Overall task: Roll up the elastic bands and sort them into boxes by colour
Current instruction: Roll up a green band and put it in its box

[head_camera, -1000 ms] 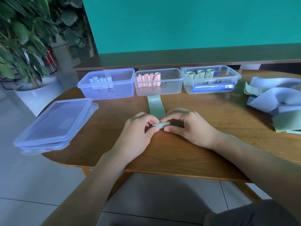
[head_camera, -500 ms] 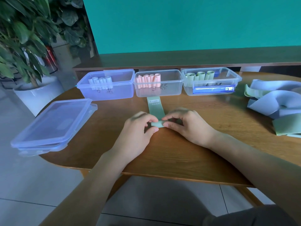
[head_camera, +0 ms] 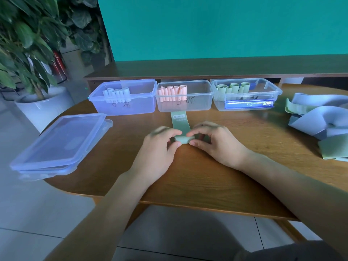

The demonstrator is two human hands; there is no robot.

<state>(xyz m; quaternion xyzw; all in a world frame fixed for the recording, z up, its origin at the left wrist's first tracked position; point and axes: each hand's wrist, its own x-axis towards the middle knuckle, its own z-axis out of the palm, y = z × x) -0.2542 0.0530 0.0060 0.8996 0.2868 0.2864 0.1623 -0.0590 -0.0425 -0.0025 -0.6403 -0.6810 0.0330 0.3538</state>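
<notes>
Rolled further since before, the green band (head_camera: pixel 180 122) is pinched by both hands (head_camera: pixel 160 147) (head_camera: pixel 216 142); loose bands (head_camera: pixel 318 117) remain unsorted.

The wooden table (head_camera: pixel 207 176) carries three boxes (head_camera: pixel 184 102), stacked lids (head_camera: pixel 58 146), and loose bands (head_camera: pixel 318 119).

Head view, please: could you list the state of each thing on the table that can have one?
Green band: partly rolled, its far end flat on the table.
Left hand: pinches the roll.
Right hand: pinches the roll.
Blue box: open, holds pale blue rolls.
Middle box: open, holds pink rolls.
Right box: open, holds green rolls.
Lids: off, stacked at left.
Loose bands: unrolled, heaped at right.
</notes>
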